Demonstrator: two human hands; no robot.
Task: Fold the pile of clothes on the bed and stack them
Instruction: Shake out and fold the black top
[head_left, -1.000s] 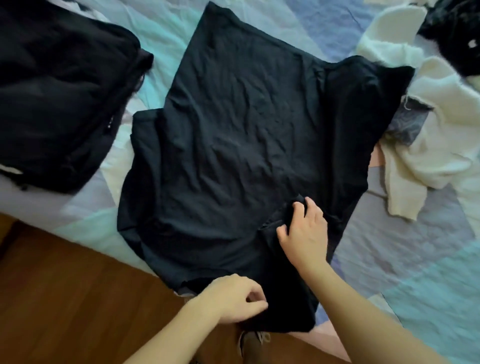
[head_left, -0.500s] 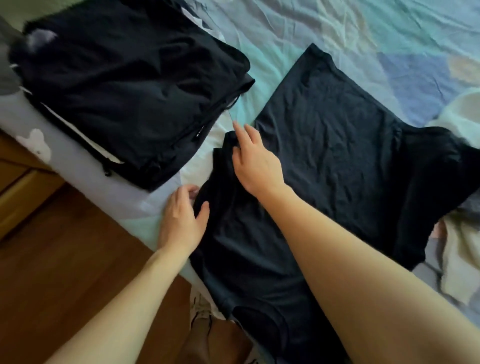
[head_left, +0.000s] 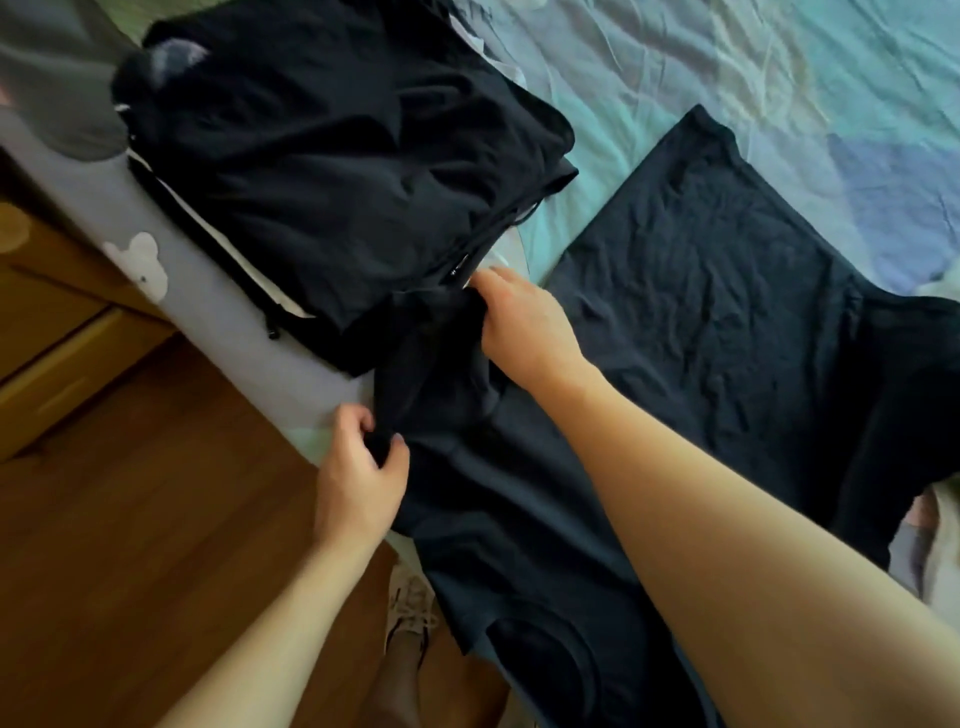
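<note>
our left hand and right hand both pinch the sleeve of the black t-shirt spread on the bed. lifted carelessly, it could drag at the folded black stack it touches. patchwork sheet; wooden floor below.

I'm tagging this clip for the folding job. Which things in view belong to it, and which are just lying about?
Part of the job:
- black T-shirt, spread on the bed
- its sleeve, gripped by left hand and right hand
- stack of dark folded clothes

Lying about:
- shoe on the wooden floor
- wooden drawers
</note>
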